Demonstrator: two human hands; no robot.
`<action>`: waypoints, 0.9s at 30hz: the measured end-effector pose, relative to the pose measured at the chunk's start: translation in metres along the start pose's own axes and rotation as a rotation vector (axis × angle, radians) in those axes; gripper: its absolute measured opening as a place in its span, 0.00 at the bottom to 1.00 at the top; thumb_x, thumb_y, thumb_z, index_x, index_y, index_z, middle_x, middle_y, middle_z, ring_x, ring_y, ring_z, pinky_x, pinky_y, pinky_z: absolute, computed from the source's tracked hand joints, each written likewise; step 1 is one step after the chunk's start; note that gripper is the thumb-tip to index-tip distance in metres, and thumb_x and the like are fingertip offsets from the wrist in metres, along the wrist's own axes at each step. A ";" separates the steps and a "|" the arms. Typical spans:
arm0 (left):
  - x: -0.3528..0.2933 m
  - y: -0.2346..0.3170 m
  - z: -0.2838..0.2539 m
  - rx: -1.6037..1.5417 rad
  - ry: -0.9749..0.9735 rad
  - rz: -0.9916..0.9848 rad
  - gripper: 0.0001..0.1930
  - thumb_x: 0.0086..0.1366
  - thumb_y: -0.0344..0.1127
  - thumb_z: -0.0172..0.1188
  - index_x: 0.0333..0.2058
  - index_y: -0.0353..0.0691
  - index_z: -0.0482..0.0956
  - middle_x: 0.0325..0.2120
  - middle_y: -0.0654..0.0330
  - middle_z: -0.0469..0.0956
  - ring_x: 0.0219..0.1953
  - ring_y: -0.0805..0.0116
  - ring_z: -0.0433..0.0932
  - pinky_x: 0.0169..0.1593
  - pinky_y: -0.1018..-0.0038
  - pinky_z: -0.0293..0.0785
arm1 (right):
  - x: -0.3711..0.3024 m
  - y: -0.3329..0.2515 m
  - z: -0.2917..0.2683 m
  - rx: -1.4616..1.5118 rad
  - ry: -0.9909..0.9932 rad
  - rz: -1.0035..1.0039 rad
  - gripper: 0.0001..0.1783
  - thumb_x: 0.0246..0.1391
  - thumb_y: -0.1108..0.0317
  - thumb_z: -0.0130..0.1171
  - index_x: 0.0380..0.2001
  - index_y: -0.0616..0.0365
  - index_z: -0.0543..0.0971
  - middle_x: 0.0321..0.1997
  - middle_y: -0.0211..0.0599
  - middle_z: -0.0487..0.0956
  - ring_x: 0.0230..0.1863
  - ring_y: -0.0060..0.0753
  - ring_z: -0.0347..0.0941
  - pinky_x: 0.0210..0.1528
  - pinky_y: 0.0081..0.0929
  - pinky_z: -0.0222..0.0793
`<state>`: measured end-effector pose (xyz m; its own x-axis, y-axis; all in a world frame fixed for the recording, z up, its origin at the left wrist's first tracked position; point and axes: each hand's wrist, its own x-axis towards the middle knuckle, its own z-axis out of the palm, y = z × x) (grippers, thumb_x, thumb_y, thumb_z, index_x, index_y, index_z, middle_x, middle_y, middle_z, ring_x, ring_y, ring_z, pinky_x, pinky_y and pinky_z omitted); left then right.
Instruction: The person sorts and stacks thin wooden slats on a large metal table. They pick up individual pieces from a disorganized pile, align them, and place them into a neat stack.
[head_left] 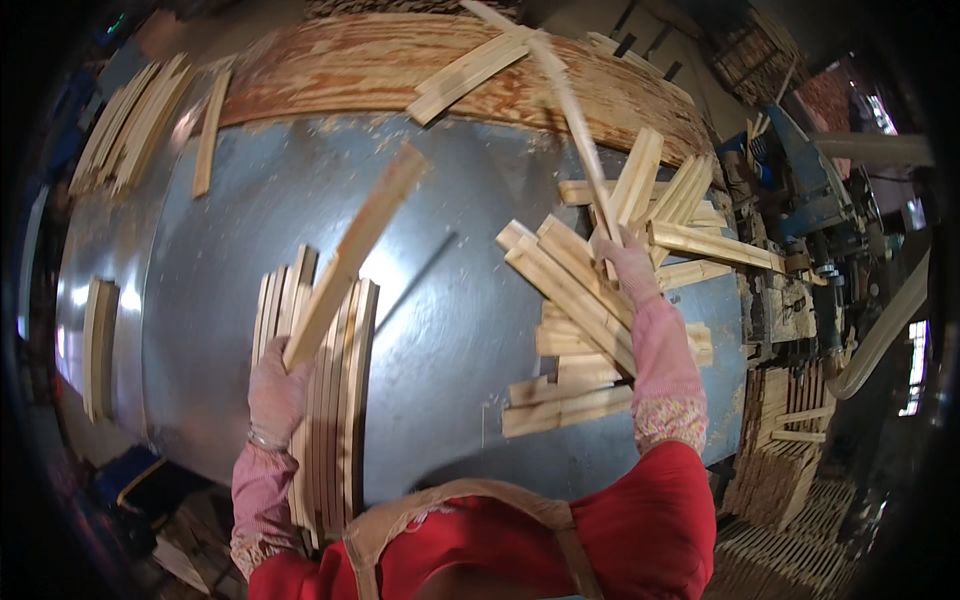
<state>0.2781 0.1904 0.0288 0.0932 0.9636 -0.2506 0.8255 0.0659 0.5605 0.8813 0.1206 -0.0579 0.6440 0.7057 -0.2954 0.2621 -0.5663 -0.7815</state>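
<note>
Above the table (215, 300), left hand (278, 400) and right (630, 265) hold strips (345, 262), any lettering blurred.

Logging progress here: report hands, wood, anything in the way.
Left hand gripping tilted board. Right hand gripping long strip. Loose boards crowded near right hand; aligned boards near left hand.
</note>
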 end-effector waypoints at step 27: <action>-0.065 -0.288 -0.004 -0.014 -0.013 0.025 0.39 0.70 0.62 0.61 0.69 0.38 0.73 0.61 0.41 0.80 0.65 0.40 0.77 0.69 0.55 0.71 | -0.456 0.062 0.337 0.426 -0.837 0.236 0.49 0.66 0.54 0.67 0.77 0.64 0.53 0.50 0.40 0.80 0.46 0.31 0.78 0.45 0.34 0.80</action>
<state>0.0322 0.1102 -0.1129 0.1213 0.9615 -0.2465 0.8150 0.0453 0.5777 0.3618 -0.0926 -0.1573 -0.1169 0.7616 -0.6375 -0.1966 -0.6469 -0.7368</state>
